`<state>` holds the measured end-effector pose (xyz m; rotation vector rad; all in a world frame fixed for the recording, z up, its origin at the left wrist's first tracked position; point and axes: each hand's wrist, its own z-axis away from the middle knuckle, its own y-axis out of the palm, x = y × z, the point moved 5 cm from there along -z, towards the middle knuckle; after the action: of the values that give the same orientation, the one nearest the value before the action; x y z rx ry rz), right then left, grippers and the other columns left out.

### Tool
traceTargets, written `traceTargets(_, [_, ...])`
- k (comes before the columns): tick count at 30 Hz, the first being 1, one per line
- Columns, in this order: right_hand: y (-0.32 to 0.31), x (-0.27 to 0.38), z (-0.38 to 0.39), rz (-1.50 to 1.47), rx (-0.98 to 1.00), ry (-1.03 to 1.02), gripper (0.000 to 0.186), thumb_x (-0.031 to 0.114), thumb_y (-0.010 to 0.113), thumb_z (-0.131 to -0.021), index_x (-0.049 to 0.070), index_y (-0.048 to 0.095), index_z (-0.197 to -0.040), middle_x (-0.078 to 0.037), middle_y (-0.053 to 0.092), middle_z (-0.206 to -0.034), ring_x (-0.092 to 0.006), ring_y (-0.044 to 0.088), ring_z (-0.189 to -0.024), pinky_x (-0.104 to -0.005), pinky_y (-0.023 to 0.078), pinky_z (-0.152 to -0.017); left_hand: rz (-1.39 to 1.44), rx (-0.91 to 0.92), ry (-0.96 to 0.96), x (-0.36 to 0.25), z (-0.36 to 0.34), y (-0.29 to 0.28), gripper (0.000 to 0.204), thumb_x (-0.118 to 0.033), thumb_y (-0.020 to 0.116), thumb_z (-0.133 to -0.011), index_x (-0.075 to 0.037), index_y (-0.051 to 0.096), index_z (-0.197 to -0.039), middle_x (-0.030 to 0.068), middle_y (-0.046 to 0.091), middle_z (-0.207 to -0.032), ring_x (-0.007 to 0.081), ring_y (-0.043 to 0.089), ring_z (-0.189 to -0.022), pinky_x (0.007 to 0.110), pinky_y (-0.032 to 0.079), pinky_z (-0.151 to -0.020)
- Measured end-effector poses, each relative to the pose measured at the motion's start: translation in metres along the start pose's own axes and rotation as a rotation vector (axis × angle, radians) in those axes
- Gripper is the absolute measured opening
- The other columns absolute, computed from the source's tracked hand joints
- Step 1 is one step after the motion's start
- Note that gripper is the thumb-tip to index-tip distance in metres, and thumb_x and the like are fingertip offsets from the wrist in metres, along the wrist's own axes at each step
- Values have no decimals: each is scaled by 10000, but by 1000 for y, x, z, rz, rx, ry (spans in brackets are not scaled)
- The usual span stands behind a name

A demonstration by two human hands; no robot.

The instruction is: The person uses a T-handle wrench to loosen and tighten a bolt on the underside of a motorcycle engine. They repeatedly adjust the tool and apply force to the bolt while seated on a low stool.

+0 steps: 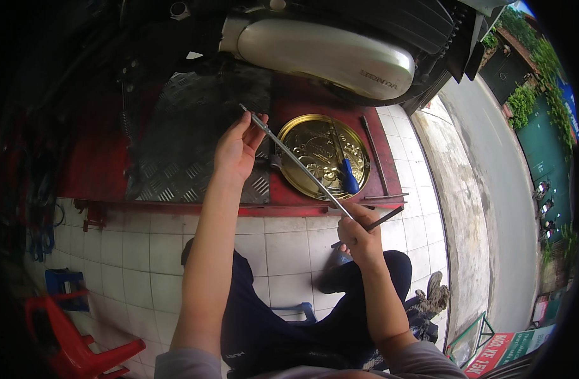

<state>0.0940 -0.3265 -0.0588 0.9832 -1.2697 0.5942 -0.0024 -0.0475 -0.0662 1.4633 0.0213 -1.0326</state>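
A long thin metal rod [299,164] runs slantwise from upper left to lower right between both hands. My left hand [237,150] pinches its upper end with the fingertips. My right hand [360,235] grips its lower end, and a short dark rod or tool [383,220] sticks out of the same fist. Under the long rod lies a round gold metal tray [296,180] on a red lift platform [289,104]. In the tray lies a blue-handled screwdriver [349,179].
A motorcycle's silver exhaust muffler [327,54] hangs over the platform's far side. Diamond-plate metal [188,132] covers the platform's left part. A thin dark bar [373,155] lies right of the tray. A red plastic chair [74,347] stands lower left on the white tiled floor [138,252]. A street runs at right.
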Motion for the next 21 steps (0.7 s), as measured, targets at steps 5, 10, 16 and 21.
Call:
traceTargets(5, [15,6,7,153,104,-52,415,29,532,-852,-86,546,-1250,3,500,-661,-64,430,-532,-223,341,-486,-129,4,114,1,5,14,157,-160,629,-925,-15,611,-982,106,674,-970,207,671,-964,276,574,-794])
traceTargets(10, [29,10,10,306,165,-105,481,18,570,-821,-88,512,-1286,-27,550,-789,-69,496,-665,-221,410,-608,-334,75,274,1,10,57,164,-121,639,-910,6,611,-1010,112,673,-888,212,696,-815,275,569,-707])
traceTargets(16, [36,9,8,287,153,-132,552,45,580,-850,-93,420,-1359,-27,540,-779,-62,460,-656,-199,356,-584,-431,126,374,6,-9,85,189,-114,646,-900,55,625,-981,112,671,-817,204,689,-703,293,570,-629])
traceTargets(21, [38,0,-3,297,113,-122,558,49,576,-853,-95,409,-1366,-30,539,-762,-60,457,-627,-204,360,-558,-433,120,410,5,-20,77,210,-126,653,-897,64,627,-984,115,676,-798,196,693,-681,285,566,-584])
